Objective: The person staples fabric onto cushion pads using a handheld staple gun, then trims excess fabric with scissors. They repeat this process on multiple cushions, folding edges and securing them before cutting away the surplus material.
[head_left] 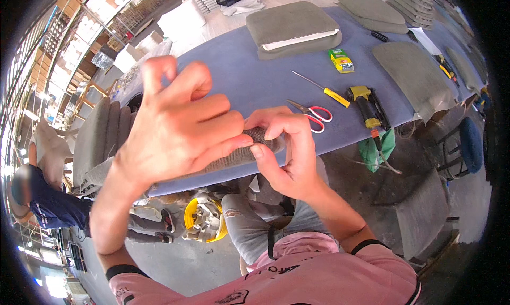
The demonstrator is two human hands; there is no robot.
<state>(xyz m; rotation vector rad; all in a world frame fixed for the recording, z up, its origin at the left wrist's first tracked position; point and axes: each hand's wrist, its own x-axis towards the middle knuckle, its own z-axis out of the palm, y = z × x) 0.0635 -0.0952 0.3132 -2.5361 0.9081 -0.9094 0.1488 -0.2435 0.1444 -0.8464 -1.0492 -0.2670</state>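
Note:
A grey-brown fabric-covered piece (228, 159) lies at the near edge of the blue-covered table, partly hidden behind my hands. My left hand (180, 114) is in front of it, thumb and forefinger pinched together at the fabric's right end, the other fingers bent and raised. Whatever sits in that pinch is too small to make out. My right hand (292, 151) curls round the same end of the fabric, its fingers behind and its thumb almost meeting the left fingertips. Just beyond the right hand lie scissors (313, 116) with red and white handles.
On the blue table (223, 61) are a yellow-handled screwdriver (334, 96), a pneumatic staple gun (366, 106), a green-yellow box (341, 61) and grey cushions (292, 26). Cushions (98, 135) stand at left, near another person (56, 199). A yellow bucket (190, 216) is on the floor.

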